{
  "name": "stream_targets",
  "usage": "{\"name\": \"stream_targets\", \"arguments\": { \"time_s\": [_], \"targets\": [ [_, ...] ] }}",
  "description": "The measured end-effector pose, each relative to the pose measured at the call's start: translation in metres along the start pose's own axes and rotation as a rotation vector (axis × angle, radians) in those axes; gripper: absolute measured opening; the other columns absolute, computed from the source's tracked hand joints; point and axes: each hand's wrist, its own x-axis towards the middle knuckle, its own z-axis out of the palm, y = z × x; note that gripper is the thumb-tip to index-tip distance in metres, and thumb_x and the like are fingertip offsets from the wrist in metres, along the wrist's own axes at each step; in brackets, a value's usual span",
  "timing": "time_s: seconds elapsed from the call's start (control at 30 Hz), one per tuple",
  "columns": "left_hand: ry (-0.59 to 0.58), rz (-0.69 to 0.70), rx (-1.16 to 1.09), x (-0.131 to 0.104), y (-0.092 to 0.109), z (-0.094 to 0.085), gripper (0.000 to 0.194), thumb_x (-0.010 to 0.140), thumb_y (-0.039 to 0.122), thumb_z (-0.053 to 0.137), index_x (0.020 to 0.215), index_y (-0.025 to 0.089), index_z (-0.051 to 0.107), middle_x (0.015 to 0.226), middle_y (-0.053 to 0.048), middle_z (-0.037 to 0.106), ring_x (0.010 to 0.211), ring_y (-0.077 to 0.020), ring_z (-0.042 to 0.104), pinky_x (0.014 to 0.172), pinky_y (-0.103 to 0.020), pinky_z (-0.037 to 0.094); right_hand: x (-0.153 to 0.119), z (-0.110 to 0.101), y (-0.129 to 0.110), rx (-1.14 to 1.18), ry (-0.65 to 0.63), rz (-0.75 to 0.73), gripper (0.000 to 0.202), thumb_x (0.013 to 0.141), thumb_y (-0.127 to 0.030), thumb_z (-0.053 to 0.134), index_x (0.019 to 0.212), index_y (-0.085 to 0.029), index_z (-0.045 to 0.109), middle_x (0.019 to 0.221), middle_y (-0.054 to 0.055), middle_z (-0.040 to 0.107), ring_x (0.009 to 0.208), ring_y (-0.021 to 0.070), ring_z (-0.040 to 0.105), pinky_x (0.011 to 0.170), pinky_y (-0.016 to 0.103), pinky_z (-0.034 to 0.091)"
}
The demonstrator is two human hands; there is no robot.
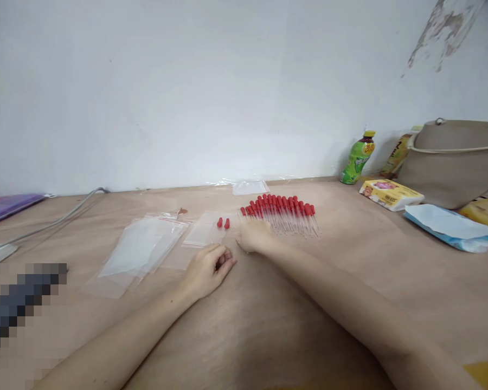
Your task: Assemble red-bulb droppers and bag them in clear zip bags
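Many droppers (293,214) with red bulbs and thin clear tubes lie side by side in a row, bulbs toward the wall. My right hand (254,234) is at the row's left end, fingers bent down and closed, covering some tubes; what they hold is hidden. Two red bulbs (223,223) lie apart from the row, over the edge of a clear zip bag (205,228); their tubes are hard to make out. My left hand (211,268) rests on the table just below that bag, its fingers loosely curled and the thumb apart, with nothing visible in it.
More clear bags (136,246) are stacked to the left. A small clear bag (251,187) lies by the wall. A grey cable (75,203) and purple folder (14,206) are far left. At right stand a green bottle (358,158), tissue packs (391,194) and a beige bag (451,162).
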Motion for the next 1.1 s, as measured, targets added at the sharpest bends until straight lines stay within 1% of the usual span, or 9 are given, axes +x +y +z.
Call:
{"name": "stream_targets", "arguments": {
  "time_s": [0.17,0.27,0.33,0.47,0.67,0.77,0.83,0.97,1.1],
  "targets": [
    [0.148,0.019,0.222,0.013,-0.008,-0.011,0.014,0.082,0.03,0.05,0.081,0.018,0.058,0.079,-0.005,0.056,0.079,-0.0206,0.05,0.072,-0.034,0.04,-0.032,-0.008,0.035,0.024,-0.062,-0.078,0.017,0.075,-0.03,0.053,0.07,-0.017,0.063,0.08,0.01,0.067,0.076,0.023,0.06,0.061,0.031,0.042],
    [0.2,0.004,0.388,0.033,-0.019,-0.015,0.017,0.08,0.032,0.052,0.086,0.018,0.06,0.087,-0.007,0.057,0.087,-0.0243,0.049,0.078,-0.038,0.037,-0.044,-0.004,0.057,0.171,-0.065,-0.172,0.008,0.073,-0.023,0.057,0.07,-0.017,0.06,0.075,0.005,0.064,0.068,0.0163,0.057,0.057,0.026,0.037],
    [0.206,-0.004,0.466,0.048,-0.026,-0.014,0.02,0.08,0.036,0.053,0.087,0.018,0.06,0.095,-0.009,0.057,0.093,-0.0264,0.048,0.082,-0.042,0.034,-0.048,0.002,0.067,0.266,0.002,-0.238,0.005,0.072,-0.022,0.059,0.073,-0.017,0.059,0.076,0.004,0.062,0.067,0.0132,0.054,0.058,0.024,0.036],
    [0.202,-0.035,0.526,0.072,-0.035,-0.004,0.028,0.077,0.044,0.056,0.074,0.016,0.06,0.109,-0.015,0.053,0.104,-0.0321,0.044,0.088,-0.049,0.028,-0.052,0.019,0.072,0.36,0.173,-0.251,0.016,0.073,-0.031,0.063,0.076,-0.016,0.058,0.082,0.004,0.058,0.077,0.0136,0.051,0.067,0.025,0.037],
    [0.149,-0.063,0.543,0.084,-0.038,0.007,0.027,0.076,0.039,0.057,0.065,0.015,0.06,0.108,-0.017,0.054,0.104,-0.034,0.045,0.084,-0.047,0.034,-0.059,0.031,0.066,0.303,0.26,-0.213,0.011,0.079,-0.026,0.058,0.073,-0.017,0.057,0.083,0.004,0.056,0.083,0.0159,0.048,0.075,0.029,0.033],
    [0.209,-0.056,0.47,0.081,-0.032,0.004,0.024,0.078,0.036,0.055,0.067,0.015,0.059,0.104,-0.015,0.055,0.1,-0.0314,0.047,0.084,-0.045,0.036,-0.063,0.031,0.067,0.224,0.339,-0.232,0.01,0.08,-0.025,0.056,0.075,-0.017,0.056,0.088,0.004,0.057,0.088,0.0179,0.048,0.077,0.032,0.03],
    [0.232,-0.023,0.347,0.072,-0.026,0.0,0.02,0.08,0.033,0.053,0.073,0.015,0.058,0.095,-0.012,0.057,0.094,-0.0268,0.05,0.082,-0.041,0.039,-0.064,0.031,0.07,0.231,0.373,-0.242,0.009,0.082,-0.025,0.054,0.077,-0.017,0.055,0.089,0.004,0.058,0.087,0.0174,0.05,0.076,0.032,0.029],
    [0.115,-0.011,-0.02,0.039,-0.01,-0.005,0.015,0.084,0.029,0.049,0.085,0.016,0.055,0.079,-0.004,0.058,0.069,-0.0155,0.053,0.065,-0.029,0.044,-0.062,0.034,0.075,0.366,0.425,-0.26,0.011,0.087,-0.024,0.047,0.081,-0.017,0.052,0.08,0.0,0.061,0.074,0.0119,0.053,0.08,0.032,0.027],
    [0.043,-0.068,-0.27,0.01,-0.001,-0.002,0.027,0.086,0.029,0.048,0.109,0.016,0.054,0.082,-0.003,0.06,0.069,-0.0137,0.055,0.063,-0.026,0.046,-0.059,0.038,0.075,0.386,0.525,-0.357,0.012,0.087,-0.026,0.047,0.088,-0.017,0.054,0.076,-0.001,0.064,0.068,0.0111,0.055,0.082,0.034,0.026]
  ]
}}
